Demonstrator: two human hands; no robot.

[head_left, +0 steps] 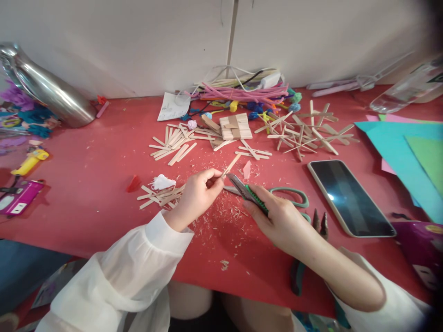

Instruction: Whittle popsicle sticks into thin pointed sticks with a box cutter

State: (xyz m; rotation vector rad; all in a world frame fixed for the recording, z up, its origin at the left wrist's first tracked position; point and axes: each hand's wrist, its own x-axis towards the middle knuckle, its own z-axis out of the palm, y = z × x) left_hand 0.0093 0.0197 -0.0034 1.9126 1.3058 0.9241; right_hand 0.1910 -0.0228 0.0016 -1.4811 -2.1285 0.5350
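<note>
A steel flask (58, 87) stands at ten o'clock on the red table (100, 184), a pale wall (138, 46) spans twelve, and a phone (351, 198) lies between three and four. At centre, the left hand (200, 196) pinches a wooden stick (233, 163), long axis between one and two o'clock. The right hand's (277, 216) fingers grip a utility knife (255, 199) pointing between ten and eleven.

This looked like a craft workspace: a red table (114, 157) carried loose wooden sticks (178, 155) and scattered shavings (224, 265), with pink pipe cleaners (242, 94) near the far wall (138, 46) and coloured sheets (391, 143) at the right.
</note>
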